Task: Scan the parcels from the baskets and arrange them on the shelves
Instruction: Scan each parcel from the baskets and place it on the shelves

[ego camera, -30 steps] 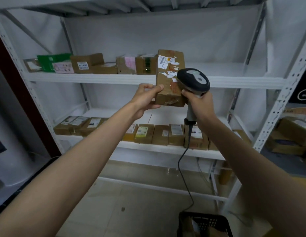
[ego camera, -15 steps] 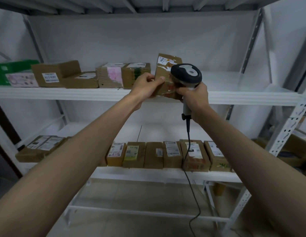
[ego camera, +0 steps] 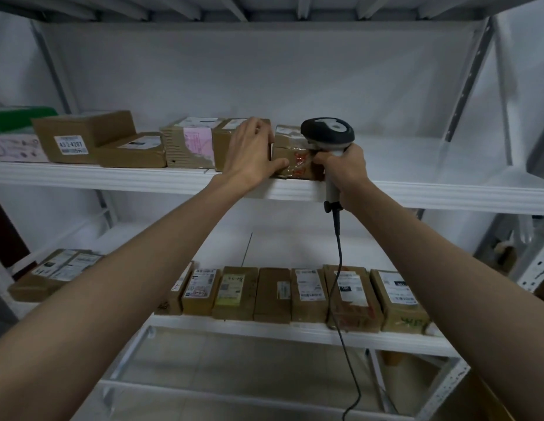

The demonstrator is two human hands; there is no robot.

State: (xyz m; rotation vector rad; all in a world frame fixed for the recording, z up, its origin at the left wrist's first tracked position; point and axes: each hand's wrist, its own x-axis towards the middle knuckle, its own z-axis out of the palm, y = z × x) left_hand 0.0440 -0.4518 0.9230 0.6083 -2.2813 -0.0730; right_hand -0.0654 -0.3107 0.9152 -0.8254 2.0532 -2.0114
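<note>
My left hand lies flat on a taped cardboard parcel at the front edge of the upper shelf, thumb stretched along the parcel's face and fingers straight over the box just to its left. My right hand is curled around the grip of a corded barcode scanner, knuckles touching the parcel's right side, the scanner's head above the parcel. The parcel stands at the right end of a row of boxes, including a brown box with a white numbered label. Below, the lower shelf carries a line of labelled parcels, the scanner's black cable hanging in front of them.
</note>
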